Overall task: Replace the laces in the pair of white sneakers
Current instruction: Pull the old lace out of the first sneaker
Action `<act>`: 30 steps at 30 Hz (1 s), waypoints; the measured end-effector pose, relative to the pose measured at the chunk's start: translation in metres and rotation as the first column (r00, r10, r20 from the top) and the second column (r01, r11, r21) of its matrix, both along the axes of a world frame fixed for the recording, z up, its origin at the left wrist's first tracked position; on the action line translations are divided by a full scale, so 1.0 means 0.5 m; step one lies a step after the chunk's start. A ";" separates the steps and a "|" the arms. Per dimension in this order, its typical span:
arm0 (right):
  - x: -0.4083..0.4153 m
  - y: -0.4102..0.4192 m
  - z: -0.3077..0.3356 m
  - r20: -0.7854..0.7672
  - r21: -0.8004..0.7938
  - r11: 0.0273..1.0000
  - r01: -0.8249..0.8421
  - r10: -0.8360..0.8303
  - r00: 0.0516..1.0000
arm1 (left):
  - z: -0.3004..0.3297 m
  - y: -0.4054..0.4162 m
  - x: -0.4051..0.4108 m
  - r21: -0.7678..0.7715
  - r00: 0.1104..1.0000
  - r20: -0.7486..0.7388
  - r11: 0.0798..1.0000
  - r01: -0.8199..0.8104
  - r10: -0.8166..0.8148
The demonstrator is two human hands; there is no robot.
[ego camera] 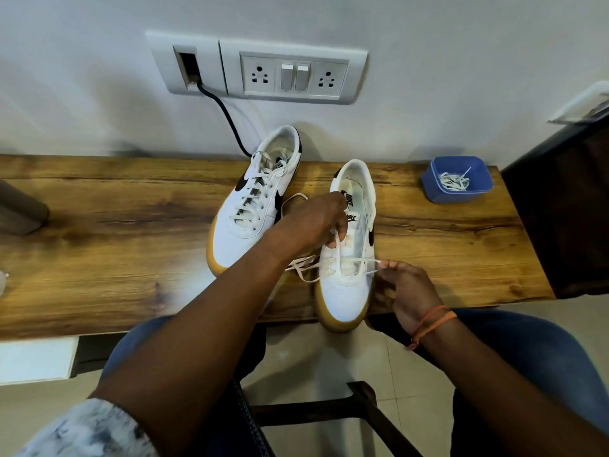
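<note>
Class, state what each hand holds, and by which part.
Both hands hold the lace of the near sneaker: right hand pinches its end, left hand grips a strand above the eyelets.

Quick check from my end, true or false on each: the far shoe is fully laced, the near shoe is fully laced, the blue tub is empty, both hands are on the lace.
1. The far sneaker is laced up. True.
2. The near sneaker is fully laced. False: only its lowest eyelets carry the lace.
3. The blue tub is empty. False: it holds a bundled lace.
4. The left hand and right hand both pinch the lace. True.
</note>
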State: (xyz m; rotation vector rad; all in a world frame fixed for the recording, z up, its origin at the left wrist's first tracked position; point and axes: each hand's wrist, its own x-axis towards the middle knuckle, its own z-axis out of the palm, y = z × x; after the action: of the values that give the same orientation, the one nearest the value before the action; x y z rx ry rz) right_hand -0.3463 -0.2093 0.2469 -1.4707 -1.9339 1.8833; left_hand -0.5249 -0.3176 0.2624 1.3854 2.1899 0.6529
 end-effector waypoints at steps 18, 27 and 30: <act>-0.009 0.034 0.009 0.301 0.697 0.693 -0.185 -0.048 0.952 | 0.002 0.000 -0.001 -0.048 1.000 -0.023 0.999 -0.016 0.015; -0.026 -0.027 0.002 0.390 0.838 0.276 -0.471 0.302 0.870 | 0.009 0.000 0.000 -0.057 0.999 -0.047 0.998 -0.016 0.013; -0.034 -0.029 -0.013 0.414 0.808 0.300 -0.507 0.322 0.851 | 0.008 0.001 0.001 -0.064 0.998 -0.052 0.998 -0.022 0.018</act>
State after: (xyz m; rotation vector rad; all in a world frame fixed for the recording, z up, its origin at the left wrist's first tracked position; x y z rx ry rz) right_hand -0.3632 -0.2241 0.2405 -0.7705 -2.8801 0.3724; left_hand -0.5243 -0.3172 0.2664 1.3635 2.2477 0.5545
